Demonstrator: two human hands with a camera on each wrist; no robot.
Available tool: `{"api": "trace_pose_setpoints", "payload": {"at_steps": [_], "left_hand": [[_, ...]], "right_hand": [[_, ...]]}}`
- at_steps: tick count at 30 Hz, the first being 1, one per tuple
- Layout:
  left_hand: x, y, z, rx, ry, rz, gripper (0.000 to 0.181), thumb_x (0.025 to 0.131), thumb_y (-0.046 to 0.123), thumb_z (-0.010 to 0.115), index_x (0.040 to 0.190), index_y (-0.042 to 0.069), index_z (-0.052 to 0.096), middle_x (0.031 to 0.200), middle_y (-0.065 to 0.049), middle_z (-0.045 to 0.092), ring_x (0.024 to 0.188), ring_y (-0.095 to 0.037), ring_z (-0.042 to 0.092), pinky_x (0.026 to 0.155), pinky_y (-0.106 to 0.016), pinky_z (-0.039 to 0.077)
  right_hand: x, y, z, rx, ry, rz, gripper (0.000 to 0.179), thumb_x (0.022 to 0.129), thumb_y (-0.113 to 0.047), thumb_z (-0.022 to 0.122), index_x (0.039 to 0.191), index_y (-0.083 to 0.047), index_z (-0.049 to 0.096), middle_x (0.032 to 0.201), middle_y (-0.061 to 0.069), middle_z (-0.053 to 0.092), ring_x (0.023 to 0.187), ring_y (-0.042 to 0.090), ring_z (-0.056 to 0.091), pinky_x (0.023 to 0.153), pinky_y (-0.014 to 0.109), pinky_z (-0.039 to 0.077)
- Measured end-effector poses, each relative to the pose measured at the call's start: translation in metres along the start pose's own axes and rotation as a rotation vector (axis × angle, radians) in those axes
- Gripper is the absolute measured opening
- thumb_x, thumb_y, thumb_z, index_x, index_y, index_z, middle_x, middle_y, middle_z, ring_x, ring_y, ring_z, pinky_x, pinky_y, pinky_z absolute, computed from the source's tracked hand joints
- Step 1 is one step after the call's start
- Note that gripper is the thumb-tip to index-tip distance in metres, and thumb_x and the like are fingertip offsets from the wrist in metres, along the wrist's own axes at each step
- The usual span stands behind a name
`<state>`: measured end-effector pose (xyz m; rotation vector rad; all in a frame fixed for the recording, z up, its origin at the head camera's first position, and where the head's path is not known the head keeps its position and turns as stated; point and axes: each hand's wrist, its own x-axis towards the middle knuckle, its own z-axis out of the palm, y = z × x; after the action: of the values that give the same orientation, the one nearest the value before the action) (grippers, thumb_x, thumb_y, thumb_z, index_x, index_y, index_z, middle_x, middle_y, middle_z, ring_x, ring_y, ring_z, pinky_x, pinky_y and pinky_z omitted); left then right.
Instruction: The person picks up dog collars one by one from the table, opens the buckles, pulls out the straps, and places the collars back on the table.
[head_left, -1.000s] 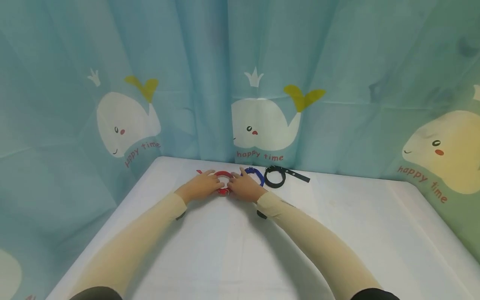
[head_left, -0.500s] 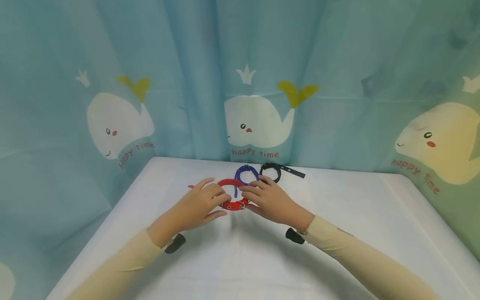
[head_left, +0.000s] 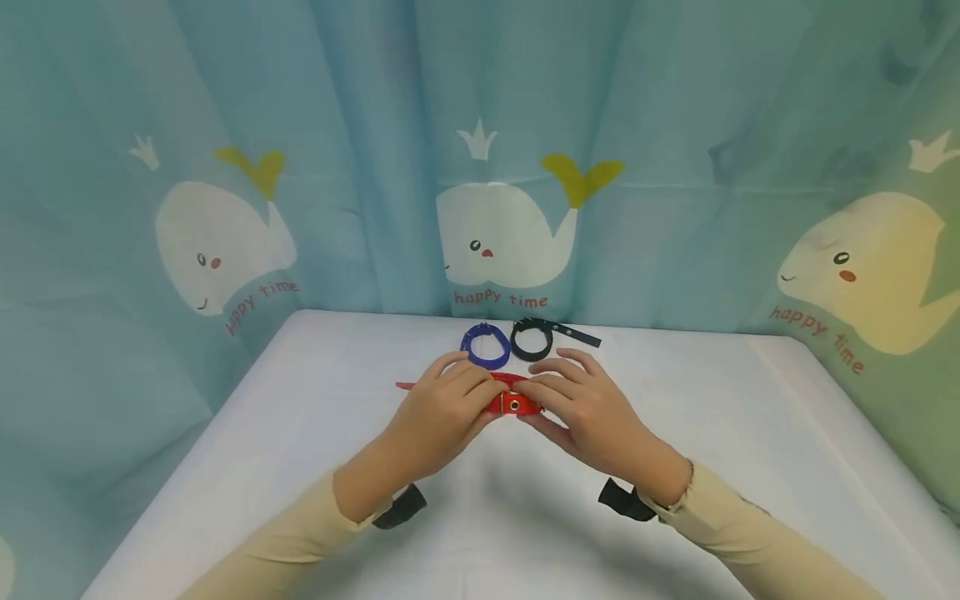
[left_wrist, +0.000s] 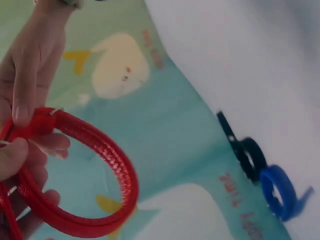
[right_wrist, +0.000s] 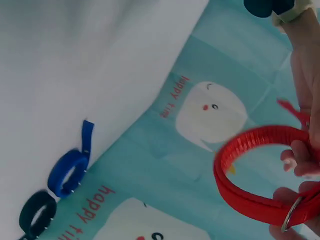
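A red buckled collar (head_left: 517,404) is held up off the table between both hands, bent into a loop with its buckle side facing me. My left hand (head_left: 442,408) grips its left part, thumb below and fingers over the top. My right hand (head_left: 588,408) pinches the right part near the buckle. In the left wrist view the red collar (left_wrist: 117,160) shows its round ribbed loop, and a thumb presses on the band. A metal D-ring (right_wrist: 291,215) shows on it in the right wrist view. The loose strap tip pokes out left of my left hand.
A blue collar (head_left: 491,363) and a black collar (head_left: 531,358) lie side by side at the back of the white table (head_left: 690,433). The black strap end points right. Behind the table hangs a teal curtain (head_left: 375,125) with whale prints.
Both hands have lifted the red collar from the table's back and brought it closer to me. The blue and black collars stay on the table; the camera view has shifted slightly.
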<state>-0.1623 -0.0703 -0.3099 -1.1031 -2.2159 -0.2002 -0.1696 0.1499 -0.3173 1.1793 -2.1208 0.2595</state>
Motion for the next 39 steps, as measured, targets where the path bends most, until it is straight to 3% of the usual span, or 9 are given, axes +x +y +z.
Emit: {"api": "trace_pose_setpoints", "payload": {"at_steps": [3, 7, 13, 17, 22, 25, 29, 34, 39], "left_hand": [[0.004, 0.006, -0.001, -0.007, 0.003, -0.015, 0.034, 0.078, 0.037, 0.074, 0.102, 0.013, 0.069, 0.094, 0.002, 0.07, 0.093, -0.014, 0.064, 0.096, -0.039, 0.048], [0.007, 0.01, -0.002, 0.029, 0.033, -0.006, 0.032, 0.08, 0.041, 0.072, 0.099, 0.015, 0.07, 0.091, 0.002, 0.07, 0.091, -0.015, 0.064, 0.094, -0.039, 0.048], [0.007, 0.008, -0.003, 0.091, 0.063, 0.025, 0.028, 0.079, 0.04, 0.072, 0.097, 0.019, 0.07, 0.085, 0.004, 0.071, 0.087, -0.014, 0.064, 0.095, -0.044, 0.048], [0.006, 0.008, 0.0, 0.08, 0.076, 0.043, 0.028, 0.078, 0.041, 0.073, 0.096, 0.019, 0.07, 0.081, 0.005, 0.071, 0.084, -0.013, 0.064, 0.095, -0.045, 0.048], [0.007, 0.008, 0.0, 0.094, 0.104, 0.069, 0.026, 0.08, 0.038, 0.071, 0.095, 0.017, 0.071, 0.079, 0.005, 0.071, 0.082, -0.013, 0.064, 0.096, -0.044, 0.048], [0.005, 0.005, -0.001, 0.124, 0.114, 0.052, 0.025, 0.079, 0.036, 0.072, 0.094, 0.016, 0.072, 0.077, 0.004, 0.071, 0.08, -0.013, 0.064, 0.095, -0.043, 0.048], [0.001, 0.002, -0.005, 0.153, 0.128, 0.038, 0.026, 0.076, 0.036, 0.075, 0.092, 0.015, 0.073, 0.075, 0.003, 0.072, 0.076, -0.013, 0.064, 0.091, -0.04, 0.05], [0.007, 0.005, -0.01, 0.183, 0.144, 0.115, 0.028, 0.08, 0.039, 0.071, 0.094, 0.015, 0.073, 0.08, 0.003, 0.072, 0.079, -0.013, 0.065, 0.093, -0.04, 0.049], [0.006, 0.003, -0.012, 0.173, 0.147, 0.103, 0.029, 0.077, 0.039, 0.074, 0.096, 0.018, 0.072, 0.082, 0.003, 0.072, 0.082, -0.015, 0.064, 0.092, -0.041, 0.049]], "right_hand": [[0.0, -0.002, -0.005, -0.004, 0.044, 0.013, 0.032, 0.074, -0.021, 0.079, 0.102, -0.008, 0.071, 0.089, 0.004, 0.072, 0.093, 0.022, 0.063, 0.092, 0.05, 0.046], [-0.001, -0.002, -0.011, -0.006, 0.097, 0.014, 0.025, 0.086, -0.028, 0.068, 0.1, -0.007, 0.073, 0.086, 0.004, 0.073, 0.089, 0.023, 0.064, 0.09, 0.052, 0.047], [-0.005, 0.0, -0.015, 0.07, 0.129, 0.041, 0.04, 0.095, -0.04, 0.049, 0.098, -0.009, 0.073, 0.085, 0.003, 0.073, 0.091, 0.023, 0.064, 0.093, 0.052, 0.043], [-0.006, -0.003, -0.014, 0.124, 0.145, 0.051, 0.044, 0.096, -0.042, 0.045, 0.098, -0.008, 0.072, 0.089, 0.004, 0.072, 0.092, 0.023, 0.063, 0.093, 0.048, 0.043], [0.003, -0.01, -0.012, 0.03, 0.267, -0.065, 0.036, 0.095, -0.035, 0.052, 0.095, -0.006, 0.073, 0.084, 0.006, 0.071, 0.086, 0.024, 0.063, 0.086, 0.05, 0.047], [0.006, -0.011, -0.013, -0.022, 0.319, -0.108, 0.032, 0.096, -0.028, 0.052, 0.087, -0.006, 0.073, 0.076, 0.005, 0.07, 0.079, 0.023, 0.063, 0.082, 0.051, 0.049], [0.005, -0.009, -0.015, 0.011, 0.271, -0.07, 0.031, 0.097, -0.027, 0.049, 0.085, -0.006, 0.069, 0.079, 0.006, 0.068, 0.083, 0.024, 0.06, 0.083, 0.045, 0.048], [0.009, -0.007, -0.015, -0.018, 0.155, -0.048, 0.027, 0.091, -0.032, 0.06, 0.091, -0.006, 0.069, 0.087, 0.006, 0.067, 0.09, 0.024, 0.06, 0.09, 0.048, 0.047], [0.007, -0.002, -0.015, -0.011, 0.193, -0.06, 0.035, 0.094, -0.037, 0.054, 0.085, -0.006, 0.069, 0.081, 0.007, 0.067, 0.083, 0.024, 0.061, 0.085, 0.051, 0.047]]}}
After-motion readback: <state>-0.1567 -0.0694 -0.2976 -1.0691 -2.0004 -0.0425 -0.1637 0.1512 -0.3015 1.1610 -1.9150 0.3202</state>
